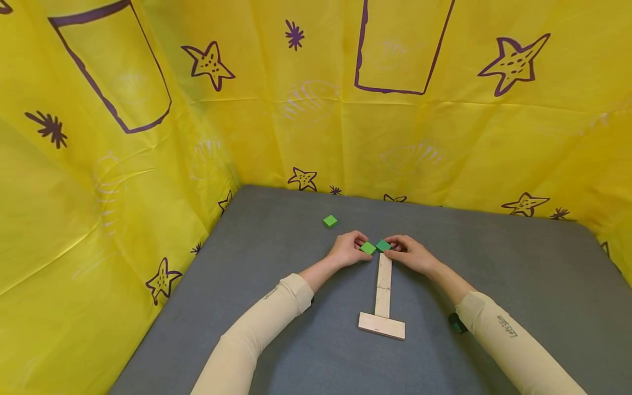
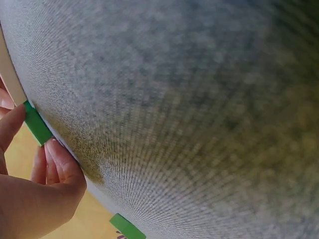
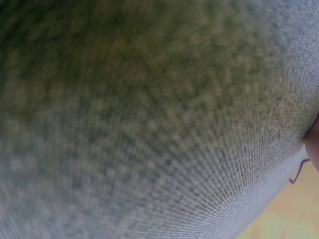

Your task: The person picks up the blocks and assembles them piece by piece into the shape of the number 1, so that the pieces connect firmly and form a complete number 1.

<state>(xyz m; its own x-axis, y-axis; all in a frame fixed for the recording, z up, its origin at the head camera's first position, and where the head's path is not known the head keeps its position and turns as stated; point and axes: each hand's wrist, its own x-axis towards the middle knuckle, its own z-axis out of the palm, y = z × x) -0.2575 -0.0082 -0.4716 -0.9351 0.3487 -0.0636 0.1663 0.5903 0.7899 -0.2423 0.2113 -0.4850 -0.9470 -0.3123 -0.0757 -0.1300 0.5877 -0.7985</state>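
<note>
Between thumb and fingers my left hand (image 1: 349, 249) pinches a light green block (image 1: 367, 248). Just to its right, my right hand (image 1: 411, 253) holds a darker green block (image 1: 383, 246) the same way. The two blocks lie corner to corner at the far end of a column of pale wooden planks (image 1: 383, 280). Across the near end of that column lies another wooden plank (image 1: 382, 326), forming an upside-down T. In the left wrist view the thumb and fingers grip the green block (image 2: 37, 124) at its ends. Only a sliver of the right hand (image 3: 312, 144) shows in the right wrist view.
Another light green block (image 1: 330, 221) lies alone on the grey cloth surface (image 1: 266, 241), beyond the left hand. Yellow fabric walls (image 1: 316, 126) with starfish drawings rise along the back and left edges.
</note>
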